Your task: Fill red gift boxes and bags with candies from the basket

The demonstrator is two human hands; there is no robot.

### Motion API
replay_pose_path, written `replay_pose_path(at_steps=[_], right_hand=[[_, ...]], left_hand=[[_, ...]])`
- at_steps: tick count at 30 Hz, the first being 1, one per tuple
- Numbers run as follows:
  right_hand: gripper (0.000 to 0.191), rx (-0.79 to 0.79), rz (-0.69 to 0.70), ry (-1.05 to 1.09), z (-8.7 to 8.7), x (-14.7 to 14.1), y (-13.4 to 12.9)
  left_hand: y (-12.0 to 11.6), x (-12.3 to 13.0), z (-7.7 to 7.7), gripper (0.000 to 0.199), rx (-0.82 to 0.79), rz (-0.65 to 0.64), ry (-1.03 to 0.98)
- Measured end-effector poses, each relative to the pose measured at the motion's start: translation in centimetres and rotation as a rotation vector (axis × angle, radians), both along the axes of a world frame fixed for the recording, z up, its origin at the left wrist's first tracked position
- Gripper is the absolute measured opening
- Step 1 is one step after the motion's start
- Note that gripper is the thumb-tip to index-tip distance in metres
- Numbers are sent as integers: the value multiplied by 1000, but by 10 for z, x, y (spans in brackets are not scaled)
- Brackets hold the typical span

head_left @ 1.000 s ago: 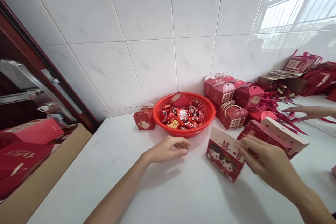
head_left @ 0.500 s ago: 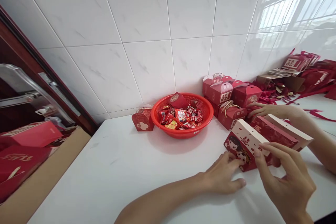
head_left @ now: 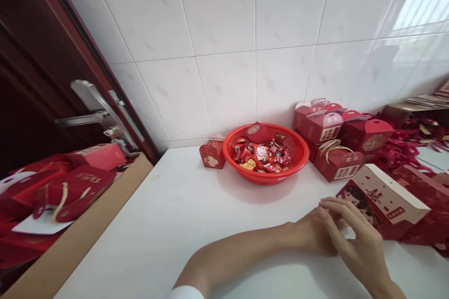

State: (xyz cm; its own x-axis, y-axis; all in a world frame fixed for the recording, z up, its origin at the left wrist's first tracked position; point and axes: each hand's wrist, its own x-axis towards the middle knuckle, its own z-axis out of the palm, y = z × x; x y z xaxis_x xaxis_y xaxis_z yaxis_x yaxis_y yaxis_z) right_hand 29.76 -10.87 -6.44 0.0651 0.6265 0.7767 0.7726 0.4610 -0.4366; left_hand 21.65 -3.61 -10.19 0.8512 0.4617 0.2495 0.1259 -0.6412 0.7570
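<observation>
My left hand (head_left: 317, 231) is low over the white table (head_left: 175, 243), its forearm reaching in from the bottom; its fingers are hidden behind my right hand. My right hand (head_left: 356, 243) overlaps it, fingers curved and a little apart, with nothing visible between them. Just right of both hands stands a red and cream box (head_left: 393, 198) with a cartoon figure; neither hand grips it. Behind that box is a darker red box (head_left: 424, 187). A red plastic basket (head_left: 266, 178) of wrapped sweets (head_left: 261, 153) sits farther back.
Left of the basket stands a small red box (head_left: 212, 155). Closed red gift boxes (head_left: 322, 126) are stacked against the tiled wall (head_left: 224, 84). A carton (head_left: 84, 224) of red packaging lies at the left, below a door handle (head_left: 84, 118). Dark red ribbons (head_left: 396, 138) lie at the right.
The view has turned left. My right hand has let go of the cream-topped box and moved over my left hand, which has come away from the box. Another person's hand has left the view.
</observation>
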Motion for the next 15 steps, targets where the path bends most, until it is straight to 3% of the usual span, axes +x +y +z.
replay_pose_path(at_steps=[3,6,9,11,15], right_hand=[[10,-11,91,-31,6,2,7],[12,-41,212,-90,13,-4,17],[12,-108,351,-148,15,-18,28],[14,-141,434,-167,12,-29,32],[17,-250,558,-204,-3,-46,31]], left_hand=[[19,-44,15,51,209,-91,107],[32,-110,41,47,283,19,213],[40,-188,78,35,306,136,208],[41,-243,107,31,341,335,200],[22,-353,166,43,498,1105,231]])
